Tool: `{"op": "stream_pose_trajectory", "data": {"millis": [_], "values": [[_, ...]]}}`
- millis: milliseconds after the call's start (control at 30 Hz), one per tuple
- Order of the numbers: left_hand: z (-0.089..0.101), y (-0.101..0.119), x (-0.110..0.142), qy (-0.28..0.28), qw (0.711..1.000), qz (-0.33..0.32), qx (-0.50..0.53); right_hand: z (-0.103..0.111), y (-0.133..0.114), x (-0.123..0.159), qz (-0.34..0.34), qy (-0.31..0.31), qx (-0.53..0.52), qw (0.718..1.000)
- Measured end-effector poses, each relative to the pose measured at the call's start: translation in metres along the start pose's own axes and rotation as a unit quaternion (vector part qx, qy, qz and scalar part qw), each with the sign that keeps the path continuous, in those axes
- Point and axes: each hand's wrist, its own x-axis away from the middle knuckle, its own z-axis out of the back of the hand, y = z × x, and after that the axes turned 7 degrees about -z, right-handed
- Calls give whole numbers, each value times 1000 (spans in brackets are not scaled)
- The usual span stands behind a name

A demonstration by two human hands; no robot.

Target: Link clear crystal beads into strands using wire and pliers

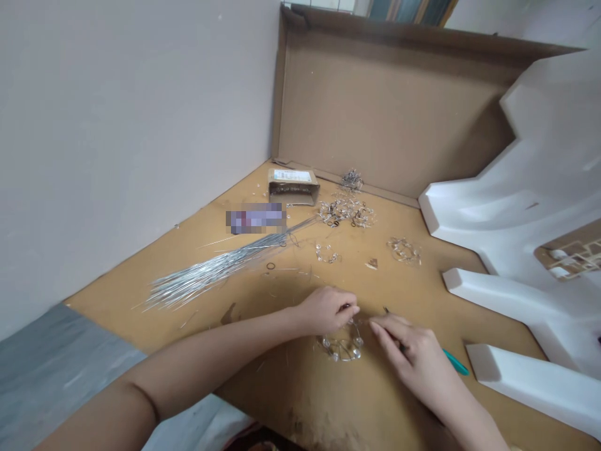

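Note:
My left hand [328, 310] is closed in a pinch on the upper edge of a wire ring with clear beads [345, 356], which hangs just above the table. Beside it, my right hand [410, 344] has thumb and forefinger pressed together on a thin wire end [364, 321] that runs towards the ring. Behind the right hand a teal handle [455, 362] sticks out, and a dark tip [386, 309] shows above the forefinger. Most of that tool is hidden, and I cannot tell whether it is in the palm or on the table.
Straight silver wires [201, 272] lie in a bundle at left. Further back are a small open carton [293, 185], beaded wire pieces [345, 212], a loose beaded ring [404, 250] and a blurred purple item [256, 218]. Cardboard [389, 113] and white foam [507, 307] border the table.

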Motion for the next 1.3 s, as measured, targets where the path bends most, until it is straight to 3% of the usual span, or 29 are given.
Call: {"op": "stream_pose_trajectory", "data": {"millis": [167, 367, 633, 733, 867, 1067, 1300], "values": [[-1, 1, 0, 10, 1000, -2, 16, -8, 5, -3, -13, -15, 42, 999], [-2, 2, -1, 13, 999, 13, 30, -25, 4, -3, 20, 39, 151, 988], [-5, -2, 0, 7, 999, 16, 47, -30, 3, -3, 67, 42, 176, 981], [-6, -4, -1, 10, 1000, 4, 20, -26, 1, -1, 53, 17, 146, 988], [-6, -4, 0, 10, 1000, -4, 25, -18, 1, 0, 5, -22, 31, 999], [-1, 2, 1, -9, 998, 2, 60, -15, 8, -2, -108, -18, -116, 987], [10, 10, 2, 30, 997, -47, 54, -13, 10, -8, -132, -7, -141, 981]]}}
